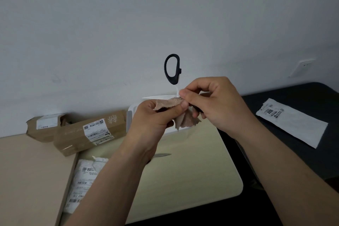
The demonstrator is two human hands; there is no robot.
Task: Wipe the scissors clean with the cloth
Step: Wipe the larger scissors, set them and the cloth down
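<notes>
Nearest: left forearm (117,174) and right forearm (275,161), coming in over the near edge and meeting above the far edge of the table (27,170).

Black-handled scissors with pale blades (172,69) are held in the air there, spread open. One handle loop stands up against the wall and one blade points left.

Left hand (152,117): grip clenched on the beige terry cloth (185,121), thumb pinning it just under the left-pointing blade.

Right hand (216,102): grip closed on the scissors at the pivot, thumb and forefinger pinching. A dark piece under the palm is probably the second handle.

Risks:
- The blades are open and an edge sits close to the left thumb, so a slip of the cloth could nick a finger.
- The pivot pinch is small, so the scissors might swing or snap shut on the cloth.
- A steel knife tip (162,155) lies below on the cream rounded board (201,170); dropped scissors would land near it.

Hidden or unclear:
- Hand and cloth cover the second blade and the second handle.
- The knife's handle is under the left forearm.
- Cannot tell whether the cloth actually touches the blade.
- Any dirt on the blade cannot be made out.
</notes>
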